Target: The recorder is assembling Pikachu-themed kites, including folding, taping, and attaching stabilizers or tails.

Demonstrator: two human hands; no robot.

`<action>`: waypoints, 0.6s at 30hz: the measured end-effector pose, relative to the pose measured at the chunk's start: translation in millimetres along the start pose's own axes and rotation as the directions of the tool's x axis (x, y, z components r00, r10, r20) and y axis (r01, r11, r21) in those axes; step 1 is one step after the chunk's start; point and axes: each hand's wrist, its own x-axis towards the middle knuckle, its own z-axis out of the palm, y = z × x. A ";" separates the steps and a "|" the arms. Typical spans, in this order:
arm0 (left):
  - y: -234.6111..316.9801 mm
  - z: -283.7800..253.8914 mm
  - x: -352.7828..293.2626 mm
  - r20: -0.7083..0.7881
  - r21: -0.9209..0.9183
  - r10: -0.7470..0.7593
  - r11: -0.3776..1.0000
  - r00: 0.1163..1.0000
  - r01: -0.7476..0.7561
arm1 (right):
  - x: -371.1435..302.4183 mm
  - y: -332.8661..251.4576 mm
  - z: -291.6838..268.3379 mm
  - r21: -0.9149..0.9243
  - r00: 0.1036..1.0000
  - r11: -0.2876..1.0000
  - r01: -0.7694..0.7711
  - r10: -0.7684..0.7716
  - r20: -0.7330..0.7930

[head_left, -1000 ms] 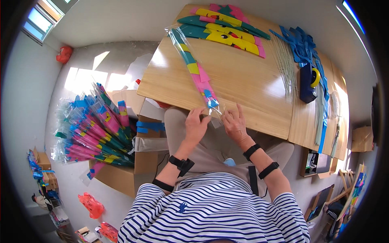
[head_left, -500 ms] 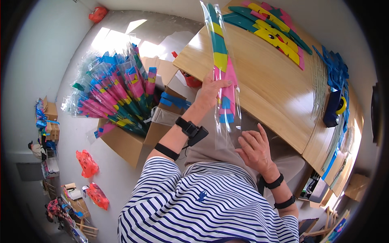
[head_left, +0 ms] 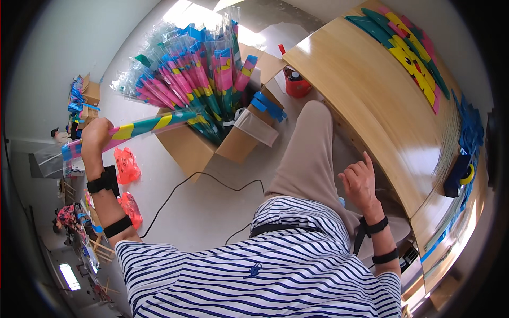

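Observation:
My left hand [head_left: 97, 137] is closed round a slim rolled bundle [head_left: 142, 126] of green, yellow, pink and blue material in a clear plastic sleeve. It is held out to the left, nearly level, and its green end reaches over a cardboard box [head_left: 184, 150]. In that box stand many similar sleeved bundles [head_left: 196, 71], fanned out with their blue and pink ends up. Near the front edge of the wooden table [head_left: 366, 95], my right hand [head_left: 360, 183] hangs in the air with nothing in it, index finger raised and the other fingers loosely bent.
Flat green, yellow and pink pieces with cartoon faces [head_left: 411, 58] lie on the table's far part. Blue strips [head_left: 469, 124], thin sticks [head_left: 449, 140] and a tape dispenser [head_left: 457, 177] are at its right. Red plastic bags [head_left: 127, 165] and a black cable [head_left: 183, 183] lie on the floor.
My left hand has swung from the table's edge far to the left with the sleeved bundle, which has turned from upright to nearly level. My right hand stays near the table.

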 end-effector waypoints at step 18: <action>253.9 218.0 216.3 -0.082 0.322 0.344 0.897 0.935 -0.302 | -5.9 -12.4 -3.8 -0.150 0.978 0.969 -0.195 0.203 0.041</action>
